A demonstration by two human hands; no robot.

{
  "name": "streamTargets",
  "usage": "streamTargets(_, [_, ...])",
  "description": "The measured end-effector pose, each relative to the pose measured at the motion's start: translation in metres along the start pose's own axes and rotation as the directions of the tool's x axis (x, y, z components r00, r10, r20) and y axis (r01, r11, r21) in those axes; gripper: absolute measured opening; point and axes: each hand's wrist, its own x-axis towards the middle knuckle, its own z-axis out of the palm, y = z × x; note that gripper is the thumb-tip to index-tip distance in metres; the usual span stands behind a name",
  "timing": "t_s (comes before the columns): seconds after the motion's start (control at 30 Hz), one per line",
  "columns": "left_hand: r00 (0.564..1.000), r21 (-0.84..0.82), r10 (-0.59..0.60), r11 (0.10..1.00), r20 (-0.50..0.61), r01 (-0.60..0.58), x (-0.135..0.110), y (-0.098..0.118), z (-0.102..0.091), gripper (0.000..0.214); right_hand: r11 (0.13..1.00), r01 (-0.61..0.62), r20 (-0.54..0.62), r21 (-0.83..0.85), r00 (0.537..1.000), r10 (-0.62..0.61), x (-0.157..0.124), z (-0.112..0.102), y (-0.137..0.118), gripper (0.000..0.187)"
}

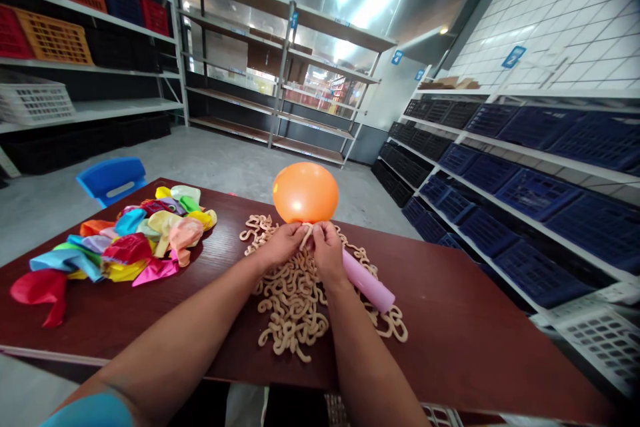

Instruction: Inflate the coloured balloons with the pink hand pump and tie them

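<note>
An inflated orange balloon (305,191) stands over the middle of a dark red-brown table (450,340). My left hand (281,244) and my right hand (327,248) meet just under it, both pinched on the balloon's neck together with a beige clip. Beneath my hands lies a heap of beige plastic clips (293,300). A pink cylinder, perhaps a hand pump (367,281), lies on the table just right of my right wrist, partly on the clips.
A pile of flat, uninflated balloons in many colours (120,243) covers the table's left side. A blue chair (112,179) stands behind it. Shelves with blue crates (540,173) line the right wall, and racks with red, orange and white crates (55,40) the left.
</note>
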Motion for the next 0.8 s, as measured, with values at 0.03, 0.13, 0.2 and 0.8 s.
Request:
streamTargets(0.03, [1.000,0.012,-0.001,1.000,0.025,0.001,-0.001,0.001,0.000,0.039,1.000,-0.007,-0.014,0.030,1.000,0.008,0.001,0.000,0.000,0.020])
streamTargets(0.13, [0.996,0.133,-0.033,0.991,0.085,0.021,-0.002,0.005,0.000,0.037,0.999,0.034,-0.103,-0.010,0.994,-0.035,0.004,-0.003,0.001,0.020])
streamTargets(0.2, [0.992,0.235,-0.047,0.972,0.116,0.018,-0.003,0.008,0.002,0.037,0.991,0.074,-0.172,-0.111,0.981,-0.092,0.006,-0.006,0.004,0.020])
streamTargets(0.8, [0.961,0.600,0.136,0.758,0.240,-0.257,-0.012,0.024,0.009,0.034,0.992,0.057,-0.206,-0.114,0.975,-0.079,0.011,-0.008,0.020,0.021])
